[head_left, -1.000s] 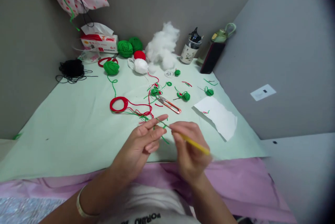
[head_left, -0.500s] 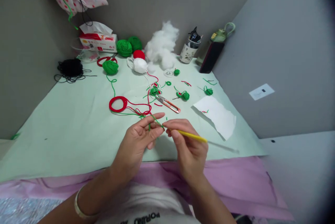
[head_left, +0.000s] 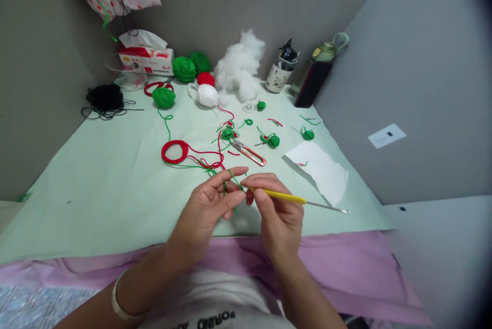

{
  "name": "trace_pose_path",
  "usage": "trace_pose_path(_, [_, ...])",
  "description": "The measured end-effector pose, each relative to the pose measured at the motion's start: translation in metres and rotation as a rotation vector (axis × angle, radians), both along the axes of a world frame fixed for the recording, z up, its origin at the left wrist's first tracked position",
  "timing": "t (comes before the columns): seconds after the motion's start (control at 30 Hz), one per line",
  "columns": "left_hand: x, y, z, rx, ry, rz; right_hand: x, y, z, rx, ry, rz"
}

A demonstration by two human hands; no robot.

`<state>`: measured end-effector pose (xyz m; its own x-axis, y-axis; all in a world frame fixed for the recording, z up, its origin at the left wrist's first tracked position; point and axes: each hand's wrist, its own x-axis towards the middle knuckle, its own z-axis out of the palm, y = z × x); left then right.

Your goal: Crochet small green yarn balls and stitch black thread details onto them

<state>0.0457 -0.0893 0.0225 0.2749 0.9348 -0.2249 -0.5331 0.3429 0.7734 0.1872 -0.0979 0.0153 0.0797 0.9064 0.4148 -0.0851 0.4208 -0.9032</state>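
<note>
My right hand (head_left: 280, 213) grips a crochet hook (head_left: 286, 196) by its yellow handle; a metal shaft sticks out to the right, and the working tip lies by my left fingertips. Between the thumb and fingers of my left hand (head_left: 209, 203) green yarn (head_left: 235, 177) is pinched, with a strand over the raised index finger. The small piece at the fingertips is mostly hidden. From there green yarn runs back past a red yarn coil (head_left: 175, 151) toward a green yarn ball (head_left: 163, 97). Orange-handled thread snips (head_left: 249, 153) lie just beyond my hands.
Small green crocheted pieces (head_left: 273, 140) and yarn scraps lie beyond my hands. A white paper (head_left: 319, 172) is at the right. Along the back stand a tissue box (head_left: 148, 60), white stuffing (head_left: 240, 67), a pen cup (head_left: 281, 75) and a bottle (head_left: 325, 52). Black yarn (head_left: 105, 98) sits at left.
The hook has shifted slightly and its far end looks sharper now. My left index finger has moved a little to the right, and a green tail shows below my left fingers.
</note>
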Motion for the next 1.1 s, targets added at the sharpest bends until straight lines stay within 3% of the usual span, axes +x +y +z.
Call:
trace_pose_path(0.07, [-0.001,0.000,-0.002,0.032,0.037,-0.031,-0.001,-0.001,-0.002,-0.008,-0.025,-0.010])
trace_pose_path(0.37, [-0.010,-0.001,-0.003,0.112,0.164,-0.170,0.006,0.007,0.006,-0.204,0.324,0.137])
trace_pose_path(0.57, [-0.012,0.000,0.001,0.266,0.466,-0.171,0.005,0.010,0.008,-0.289,0.409,0.097])
trace_pose_path(0.8, [-0.015,0.002,0.001,0.163,0.386,-0.047,0.005,0.009,0.003,-0.211,0.291,0.043])
trace_pose_path(1.1, [-0.013,0.006,0.004,0.101,0.185,-0.023,0.001,0.000,0.002,-0.004,-0.006,-0.044])
